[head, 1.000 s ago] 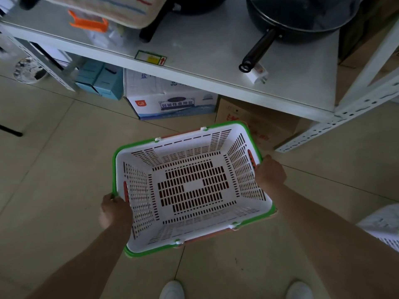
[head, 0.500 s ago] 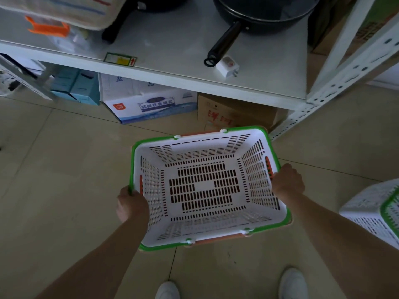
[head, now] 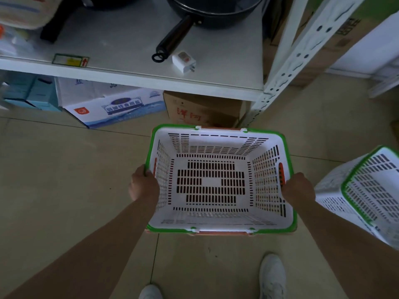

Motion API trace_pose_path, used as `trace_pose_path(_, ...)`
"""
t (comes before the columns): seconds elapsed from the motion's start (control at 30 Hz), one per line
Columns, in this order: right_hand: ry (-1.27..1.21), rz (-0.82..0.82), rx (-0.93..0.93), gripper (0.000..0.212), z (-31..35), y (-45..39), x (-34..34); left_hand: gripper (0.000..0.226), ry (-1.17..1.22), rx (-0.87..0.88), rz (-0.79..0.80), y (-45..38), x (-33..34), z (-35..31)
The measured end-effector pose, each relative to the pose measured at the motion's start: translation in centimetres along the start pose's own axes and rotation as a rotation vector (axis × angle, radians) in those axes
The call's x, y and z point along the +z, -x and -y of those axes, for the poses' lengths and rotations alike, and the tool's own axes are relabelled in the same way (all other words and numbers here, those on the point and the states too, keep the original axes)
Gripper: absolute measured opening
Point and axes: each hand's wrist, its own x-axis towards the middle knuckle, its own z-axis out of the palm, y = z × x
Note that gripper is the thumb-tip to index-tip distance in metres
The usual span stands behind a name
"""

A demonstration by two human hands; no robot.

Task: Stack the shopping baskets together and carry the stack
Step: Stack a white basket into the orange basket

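2 hands grip 1 white slotted basket point(head: 216, 186) by its green rim, 1 on each short side. The left hand point(head: 143, 184) has its fingers curled tight over the left edge beside an orange handle tab, knuckles outward; the fingertips are tucked from view. The right hand point(head: 299, 188) is clamped the same way on the right edge, fingers wrapped over the rim next to the other orange tab. Neither hand shows spread fingers; both look closed on the rim.

This held basket hangs level above the tiled floor point(head: 64, 180), in front of the person's white shoes point(head: 273, 275). An orange strip shows beneath its near and far rims; whether that is a folded handle or a second basket nested under it, I cannot tell.

To the right of the held basket, near but apart from it, a second basket point(head: 367, 186) of the same white and green stands tilted, cut off by the frame edge. Beyond the held basket stands a white metal shelf point(head: 216, 83) carrying a dark pan point(head: 211, 11) and a small white plug point(head: 183, 61), with cartons point(head: 112, 106) on the floor below it.

By my judgement the task is partway along: 1 basket is lifted and under control, while the basket to the right is not yet joined to it. What seems left is to nest the 2 together, then carry the stack off.
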Motion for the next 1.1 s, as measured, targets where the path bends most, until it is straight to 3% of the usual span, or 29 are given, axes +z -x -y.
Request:
trace_pose_path(0.17,-0.042,0.037,0.048,0.024,-1.6,-0.5,-0.5,0.037,-0.051,0.041,0.116,-0.1,1.6,-1.1)
trace_pose_path(0.33,0.024,-0.069,0.076,0.039,0.2,0.3,-1.2,0.046,-0.134,0.026,0.074,1.5,2.5,-3.2)
trace_pose_path(0.6,0.037,-0.198,-0.044,0.028,2.8,-0.1,-2.6,0.049,-0.047,0.129,0.142,6.6,6.8,-8.6)
trace_pose_path(0.8,-0.086,-0.135,-0.075,0.032,1.9,-1.5,-4.4,0.040,-0.029,0.235,0.356,11.8,11.7,-12.8)
trace_pose_path(1.1,-0.278,-0.017,-0.036,0.034,-3.5,-5.4,-8.6,0.036,-0.066,0.326,0.546,20.6,18.5,-19.1)
